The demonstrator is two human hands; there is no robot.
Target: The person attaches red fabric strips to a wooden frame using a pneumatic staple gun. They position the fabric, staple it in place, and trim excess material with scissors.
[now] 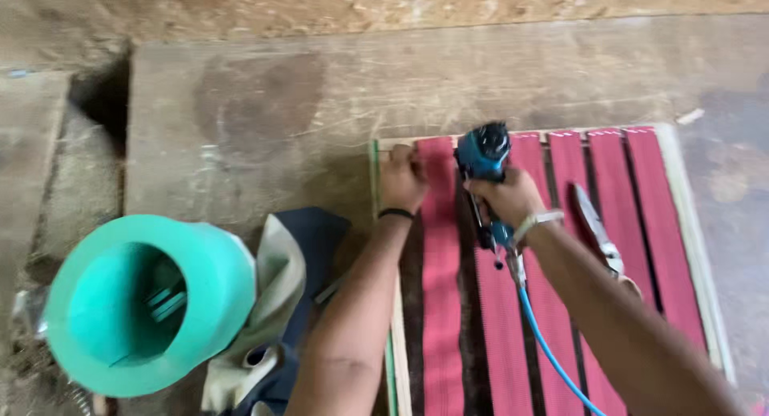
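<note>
A wooden frame (689, 224) lies on the floor with several red webbing straps (443, 304) stretched lengthwise across it. My left hand (402, 178) presses the far end of the leftmost red strap against the frame's top rail. My right hand (510, 195) grips a blue pneumatic staple gun (483, 155), its nose pointed down at the strap's end just right of my left hand. A blue air hose (553, 356) trails from the gun toward me.
A pair of scissors (597, 228) lies on the straps to the right of my right arm. A large green roll (148, 304) stands at lower left, with dark and beige cloth (292, 280) beside it. A dark gap (104, 95) opens in the concrete floor at upper left.
</note>
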